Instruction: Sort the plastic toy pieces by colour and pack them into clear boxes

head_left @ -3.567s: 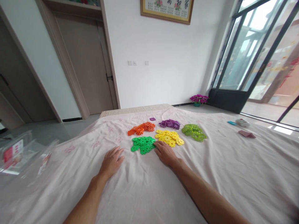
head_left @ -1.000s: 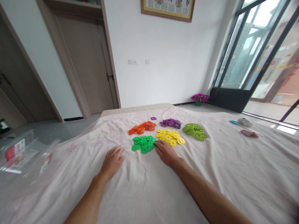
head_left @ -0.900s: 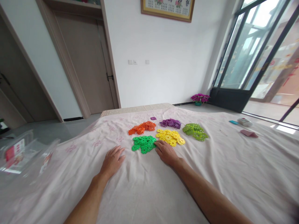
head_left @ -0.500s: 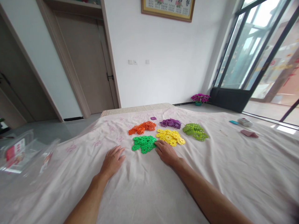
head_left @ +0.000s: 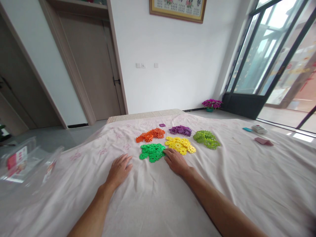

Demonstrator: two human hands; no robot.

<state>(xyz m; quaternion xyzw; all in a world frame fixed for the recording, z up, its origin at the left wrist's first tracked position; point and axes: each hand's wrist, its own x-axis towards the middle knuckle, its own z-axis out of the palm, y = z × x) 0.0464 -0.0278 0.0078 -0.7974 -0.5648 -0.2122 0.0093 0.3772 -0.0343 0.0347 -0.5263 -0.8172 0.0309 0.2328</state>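
Observation:
My left hand (head_left: 119,170) lies palm down on the cloth, its fingers stretched out and apart, holding nothing. To its right is a heap of green flower-shaped plastic discs (head_left: 152,152). The fingertips of my right hand (head_left: 176,161) reach the right edge of that green heap; the fingers are extended and no disc shows lifted in them. Just beyond this hand lie yellow discs (head_left: 180,144). Farther back are heaps of orange discs (head_left: 150,135), purple discs (head_left: 180,130) and light green discs (head_left: 206,139). One purple disc (head_left: 162,125) lies apart behind the orange ones.
A pale, wrinkled cloth (head_left: 153,210) covers the surface. Clear plastic packaging (head_left: 27,164) lies at the left. On the right are a pink folded piece (head_left: 263,141), a white packet (head_left: 259,129) and a blue item (head_left: 247,129). Behind stands a potted purple flower (head_left: 211,104).

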